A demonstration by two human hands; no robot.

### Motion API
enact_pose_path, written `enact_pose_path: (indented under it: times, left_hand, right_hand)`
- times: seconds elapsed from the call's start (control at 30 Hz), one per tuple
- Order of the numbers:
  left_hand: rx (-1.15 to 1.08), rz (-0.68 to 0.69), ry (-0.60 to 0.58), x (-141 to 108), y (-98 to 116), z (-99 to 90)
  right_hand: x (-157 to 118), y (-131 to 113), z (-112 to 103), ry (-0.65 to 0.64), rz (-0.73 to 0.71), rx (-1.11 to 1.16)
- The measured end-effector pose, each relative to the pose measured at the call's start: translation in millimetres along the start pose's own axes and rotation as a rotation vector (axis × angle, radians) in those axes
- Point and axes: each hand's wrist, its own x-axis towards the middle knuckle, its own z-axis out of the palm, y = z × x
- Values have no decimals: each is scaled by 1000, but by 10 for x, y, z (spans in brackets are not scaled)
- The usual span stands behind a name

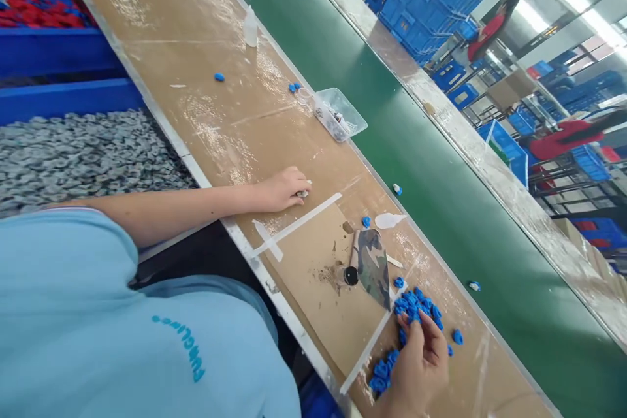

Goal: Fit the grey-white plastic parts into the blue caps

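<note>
My left hand (284,190) rests over the brown tabletop with its fingers closed round a small grey-white piece (302,193). At the lower right, my right hand (421,359) touches the near side of a pile of blue pieces (411,304), thumb and fingertips drawn together; whether a piece is pinched there is hard to tell. More blue pieces (382,372) lie left of that hand. Between the hands are a taped brown sheet (313,300), a small black-topped jar (351,275) and a camouflage cloth (373,268).
A green belt (441,202) runs beyond the table, carrying a few small pieces. A clear tray (340,114) and a white bottle (250,27) stand near the table's far edge. A blue bin (68,99) of grey pieces is at left. People sit in the background.
</note>
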Motion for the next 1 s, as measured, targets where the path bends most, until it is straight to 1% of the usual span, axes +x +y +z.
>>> enact_pose_path:
  times: [0.07,0.13,0.23,0.3,0.33,0.37,0.43,0.5,0.57,0.63,0.77,0.83,0.9,1.0]
  left_hand:
    - [45,10,37,-38,-1,103]
    - [32,18,70,-32,-3,172]
    - [-104,9,135,-34,47,207]
    - [-288,-38,156,-72,161,203]
    - [-418,-77,144,-103,246,203]
    - [-573,-123,107,-138,346,207]
    - [-903,-215,-11,-211,560,244]
    - [-1159,-280,-119,-273,751,320]
    - [-1288,-307,-186,-320,888,421]
    - [-1358,-327,-218,-355,971,527]
    - [-1450,-385,-225,-393,1046,684]
    - [-1464,-392,-237,-398,1063,718]
    - [-1474,-397,-256,-399,1074,726]
    - [-1501,-418,-266,-402,1081,723]
  right_hand:
    - [-117,-114,73,-83,68,130]
    - [-233,-212,141,-179,111,201]
    - [-362,-291,224,-309,169,273]
    - [-406,-300,261,-384,171,303]
    - [-417,-298,273,-411,168,313]
    - [-421,-293,282,-433,164,320]
    - [-416,-287,297,-465,158,319]
    - [-401,-293,312,-482,137,289]
    - [-388,-319,332,-474,89,222]
    - [-378,-359,352,-443,2,113]
    - [-356,-439,384,-357,-227,-195]
    - [-344,-466,399,-332,-334,-293]
    - [-333,-487,412,-326,-427,-343]
    - [-321,-510,422,-350,-509,-371]
